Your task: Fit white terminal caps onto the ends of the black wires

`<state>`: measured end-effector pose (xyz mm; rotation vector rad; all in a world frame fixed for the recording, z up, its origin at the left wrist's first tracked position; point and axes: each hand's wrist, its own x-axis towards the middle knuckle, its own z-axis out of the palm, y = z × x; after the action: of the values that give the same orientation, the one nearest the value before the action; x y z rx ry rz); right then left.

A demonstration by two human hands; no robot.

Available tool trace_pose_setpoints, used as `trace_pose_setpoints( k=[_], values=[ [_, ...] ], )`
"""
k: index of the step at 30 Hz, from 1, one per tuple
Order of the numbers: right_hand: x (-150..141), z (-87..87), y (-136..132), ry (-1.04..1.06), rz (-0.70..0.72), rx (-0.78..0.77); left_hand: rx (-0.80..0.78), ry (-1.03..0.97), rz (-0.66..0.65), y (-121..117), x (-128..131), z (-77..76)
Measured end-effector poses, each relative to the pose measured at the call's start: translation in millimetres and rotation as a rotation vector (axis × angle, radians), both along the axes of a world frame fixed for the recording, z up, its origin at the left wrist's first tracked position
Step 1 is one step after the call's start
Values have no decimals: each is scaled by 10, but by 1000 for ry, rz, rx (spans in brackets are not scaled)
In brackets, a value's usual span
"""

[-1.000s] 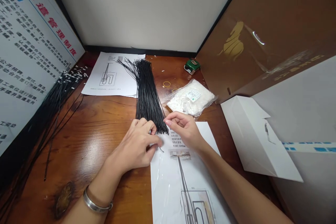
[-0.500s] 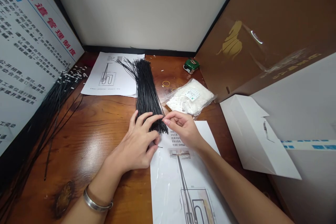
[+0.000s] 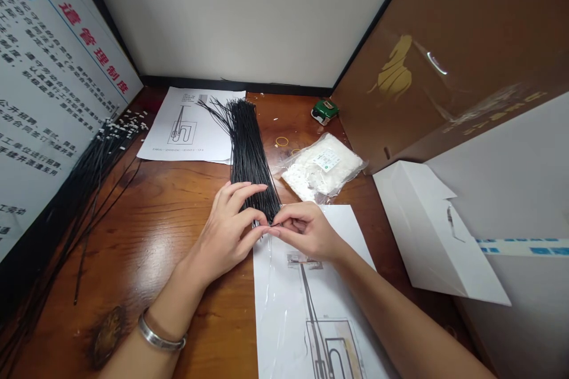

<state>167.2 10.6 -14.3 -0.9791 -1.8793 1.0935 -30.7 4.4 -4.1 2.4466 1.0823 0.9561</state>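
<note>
A thick bundle of thin black wires (image 3: 249, 154) lies lengthwise on the wooden table (image 3: 169, 219), its near end between my hands. My left hand (image 3: 229, 234) rests on the bundle's near end with fingers stretched over the wires, thumb and a fingertip meeting at the wire ends. My right hand (image 3: 302, 231) pinches at the same wire ends from the right, fingers curled together, touching my left fingertips. Both hands sit at the top edge of a laminated drawing sheet (image 3: 297, 308).
A second pile of black wires with white tips (image 3: 93, 160) lies along the left signboard (image 3: 48, 77). Behind are a paper drawing (image 3: 191, 127), a clear bag of white parts (image 3: 322, 169), a green tape measure (image 3: 324, 111) and rubber bands (image 3: 281, 142). A white box (image 3: 435, 237) stands at the right.
My left fingers spread out and moved onto the bundle's near end. My right hand came down and left to meet them, closing into a pinch on the wire ends.
</note>
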Motion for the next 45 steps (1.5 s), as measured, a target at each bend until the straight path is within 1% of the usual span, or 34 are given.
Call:
trace_pose_setpoints(
  k=[3,6,9,12,14,15,17,19,23,26,28,32,35,37,39,41,43,45],
  values=[
    [-8,-12,-7,-7,-10,0,3,-13,0,3,-1,4],
    [0,-37,-7,27,-6,-38,-10,-17,-4,-4,-4,5],
    [19,-39,6,65,-3,-47,-23,1,21,-9,-7,-5],
    [51,-22,22,91,50,-39,-32,51,1,-5,-8,-15],
    [68,-20,28,114,97,-61,-29,64,-33,-1,-9,-16],
    [72,-25,27,136,98,-81,-23,55,-43,0,-10,-14],
    [64,-46,21,175,42,-126,-2,12,-47,0,-15,-7],
    [38,-68,12,150,-23,-138,21,-32,-58,-3,-20,-2],
    [-19,-73,7,23,-36,-39,55,-73,-103,-13,-26,-4],
    [-28,-56,17,3,-57,20,50,-84,-150,-22,-23,-10],
    [-18,-57,22,3,-64,9,10,-93,-148,-25,-21,-13],
    [7,-88,28,14,-72,-41,-52,-129,-91,-24,-15,-17],
    [3,-97,35,25,-74,-20,-102,-188,-123,-39,2,-12],
    [-10,-93,39,27,-75,-5,-202,-263,-160,-68,25,1],
    [-23,-89,38,20,-85,-4,-337,-335,-187,-108,59,21],
    [-30,-92,34,4,-104,-14,-451,-365,-213,-147,99,41],
    [-32,-100,29,-14,-123,-26,-514,-371,-237,-176,140,54],
    [-30,-108,26,-23,-136,-39,-534,-386,-238,-191,173,60]
  ],
)
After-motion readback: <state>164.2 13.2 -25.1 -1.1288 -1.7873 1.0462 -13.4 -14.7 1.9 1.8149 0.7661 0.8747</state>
